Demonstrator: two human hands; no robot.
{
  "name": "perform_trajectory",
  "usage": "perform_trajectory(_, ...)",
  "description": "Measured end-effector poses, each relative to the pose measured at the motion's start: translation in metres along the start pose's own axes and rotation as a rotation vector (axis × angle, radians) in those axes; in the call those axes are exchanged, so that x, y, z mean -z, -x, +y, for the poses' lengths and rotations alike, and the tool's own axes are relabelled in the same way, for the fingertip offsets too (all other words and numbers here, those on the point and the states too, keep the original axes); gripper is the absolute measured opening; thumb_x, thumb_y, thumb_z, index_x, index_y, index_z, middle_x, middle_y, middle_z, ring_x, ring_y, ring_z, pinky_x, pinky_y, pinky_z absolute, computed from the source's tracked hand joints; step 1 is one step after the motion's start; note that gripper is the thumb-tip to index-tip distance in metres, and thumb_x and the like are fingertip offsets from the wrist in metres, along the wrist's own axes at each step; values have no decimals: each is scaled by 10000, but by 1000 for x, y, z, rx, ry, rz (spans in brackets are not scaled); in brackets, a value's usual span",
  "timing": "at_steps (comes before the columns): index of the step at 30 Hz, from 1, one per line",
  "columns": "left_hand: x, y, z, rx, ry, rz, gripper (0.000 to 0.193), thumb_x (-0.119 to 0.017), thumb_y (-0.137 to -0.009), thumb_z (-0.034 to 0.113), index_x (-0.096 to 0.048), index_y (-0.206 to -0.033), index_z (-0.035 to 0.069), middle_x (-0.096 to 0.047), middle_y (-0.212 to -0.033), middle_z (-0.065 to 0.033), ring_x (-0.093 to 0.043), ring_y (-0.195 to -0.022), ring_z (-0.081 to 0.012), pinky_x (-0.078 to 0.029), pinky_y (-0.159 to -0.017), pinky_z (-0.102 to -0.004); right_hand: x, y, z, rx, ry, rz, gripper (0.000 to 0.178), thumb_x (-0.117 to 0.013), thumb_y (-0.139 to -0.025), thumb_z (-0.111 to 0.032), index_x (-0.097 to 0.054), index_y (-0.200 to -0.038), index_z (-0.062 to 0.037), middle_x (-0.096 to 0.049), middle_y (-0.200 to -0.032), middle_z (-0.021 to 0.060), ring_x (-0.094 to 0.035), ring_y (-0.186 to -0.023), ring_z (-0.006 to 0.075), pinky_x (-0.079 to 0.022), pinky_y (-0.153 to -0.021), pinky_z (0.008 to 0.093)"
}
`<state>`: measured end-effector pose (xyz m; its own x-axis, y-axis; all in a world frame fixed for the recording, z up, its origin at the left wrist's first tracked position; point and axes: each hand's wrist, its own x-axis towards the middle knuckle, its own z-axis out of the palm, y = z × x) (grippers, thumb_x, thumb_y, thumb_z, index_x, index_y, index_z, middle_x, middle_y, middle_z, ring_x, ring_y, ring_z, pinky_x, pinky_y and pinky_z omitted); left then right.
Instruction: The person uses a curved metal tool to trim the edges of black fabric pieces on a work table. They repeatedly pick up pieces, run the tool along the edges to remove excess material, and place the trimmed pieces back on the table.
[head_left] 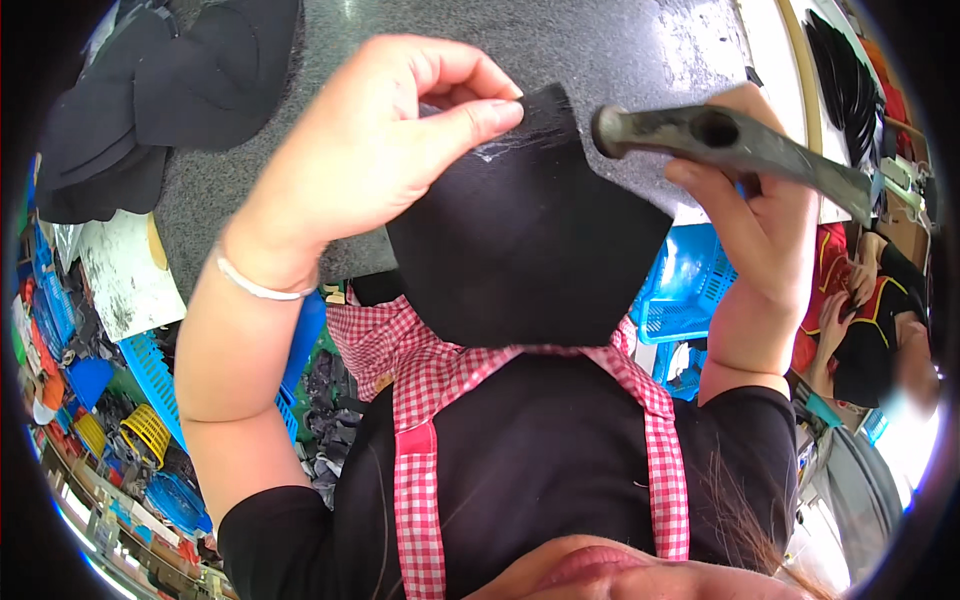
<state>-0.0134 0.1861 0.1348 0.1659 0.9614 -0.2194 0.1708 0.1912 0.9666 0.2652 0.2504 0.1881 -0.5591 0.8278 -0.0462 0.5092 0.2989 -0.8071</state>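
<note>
My left hand (365, 150) pinches the upper edge of a black flat sheet piece (530, 250) between thumb and fingertips. Whitish thread-like streaks mark the sheet close to that pinch. The piece has angled corners at the top and right, and it hangs over the near edge of the table. In my right hand (765, 215) is a hammer (665, 130), raised at the right of the sheet. Its round striking face points left toward the sheet, apart from it, and its wedge end points right. The hammer's handle is mostly hidden by my hand.
A grey speckled stone tabletop (650, 60) spreads ahead, with several black cut pieces (210, 80) piled at its far left. Black strips (845, 85) lie at the far right. Below the table are a blue basket (685, 285) and a marked white board (130, 275). Another person (870, 310) works at the right.
</note>
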Motion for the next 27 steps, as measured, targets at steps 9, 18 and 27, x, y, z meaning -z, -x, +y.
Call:
perform_trajectory(9, -50, 4, -35, -378, -662, 407, 272, -836, -870, -22, -791, -1135, 17, -722, -897, -127, -742, -798, -292, -592, -729, -378, -30, -32, 35, 407, 324, -109, 218, -850, -960, -133, -682, -1055, -32, -696, -771, 83, -707, -664, 170, -529, -632, 332)
perform_trajectory(18, -49, 5, -41, -520, -731, 427, 272, -822, -859, -23, -808, -1120, 52, -707, -894, -79, -688, -837, -272, -575, -749, -379, -32, -33, 36, 409, 448, -95, 225, -840, -962, -185, -709, -1063, -32, -680, -879, 116, -695, -746, 333, -533, -673, 410)
perform_trajectory(27, -53, 10, -35, -528, -983, 430, 204, -807, -853, 35, -815, -1052, 77, -690, -915, -29, -675, -837, -241, -581, -759, -382, -31, -41, 23, 384, 463, -88, 218, -815, -986, -189, -717, -1104, -34, -706, -916, 111, -732, -791, 312, -551, -696, 404)
